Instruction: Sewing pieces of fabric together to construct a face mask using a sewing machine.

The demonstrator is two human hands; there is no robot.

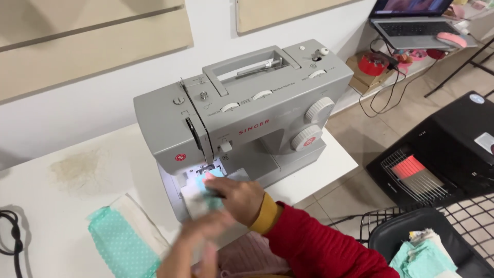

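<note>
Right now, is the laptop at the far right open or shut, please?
Open: the laptop has its screen raised and lit, with the keyboard showing below it.

The sewing machine (247,113) blocks my table's (67,206) back edge; folded teal cloth (121,244) occupies the front edge; the left stretch lies open.

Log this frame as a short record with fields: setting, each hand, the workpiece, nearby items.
setting: grey sewing machine on a white table, against a white wall
right hand: right hand rests on a small teal fabric piece at the needle plate
left hand: left hand, motion-blurred, just below the fabric; grip cannot be told
sleeve: red with mustard cuff
nearby: teal dotted fabric at left, black cable at table edge, heater on floor, laptop behind
</note>
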